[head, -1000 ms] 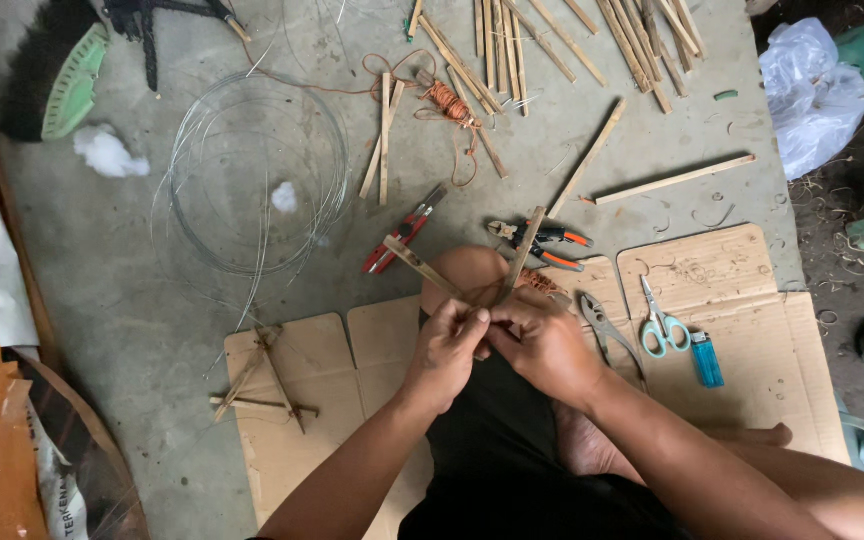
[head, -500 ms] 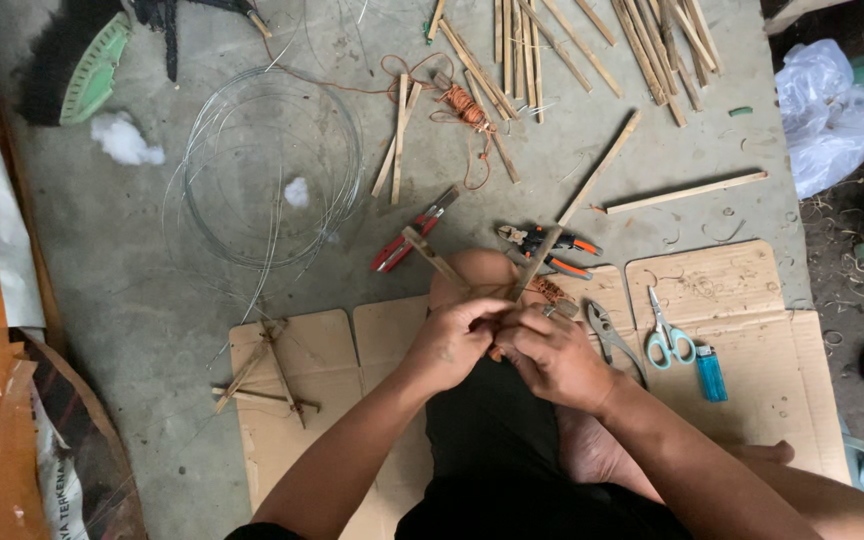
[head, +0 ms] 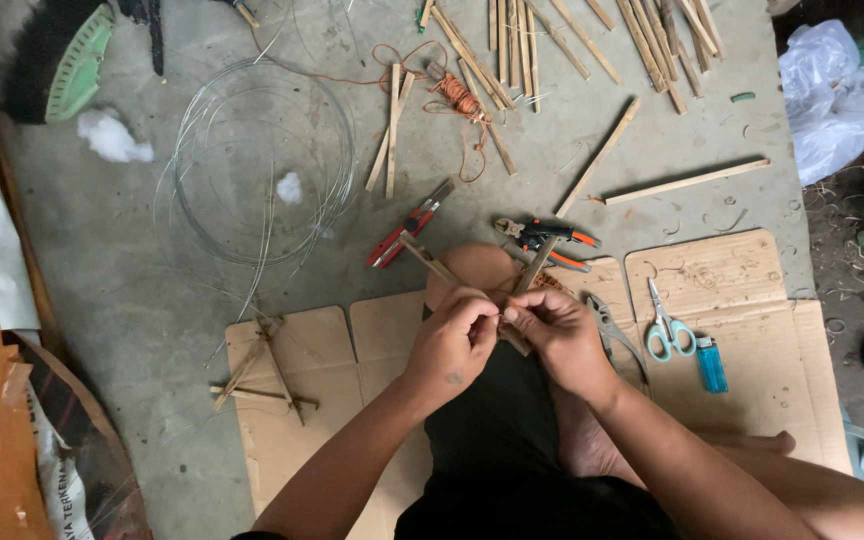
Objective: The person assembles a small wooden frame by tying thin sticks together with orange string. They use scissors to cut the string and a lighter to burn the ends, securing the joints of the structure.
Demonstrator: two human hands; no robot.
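Both hands meet over the person's lap: the left hand and the right hand are each closed around two thin crossed bamboo sticks, pinching them where they cross; whether wire or cord already binds that joint is hidden by the fingers. One stick runs up and left from the hands, the other up and right toward the orange-handled pliers lying just beyond the fingertips. To the left of the left hand, on the flattened brown cardboard sheet, lies a small finished-looking frame of crossed sticks, which suggests one piece is done and this second one is only at its first joint. Red-handled cutters lie just above the left hand, a loose coil of thin silver wire farther up and left, and a stock of unused bamboo strips well beyond both hands. Teal-handled scissors and a blue lighter lie to the right of the right hand.
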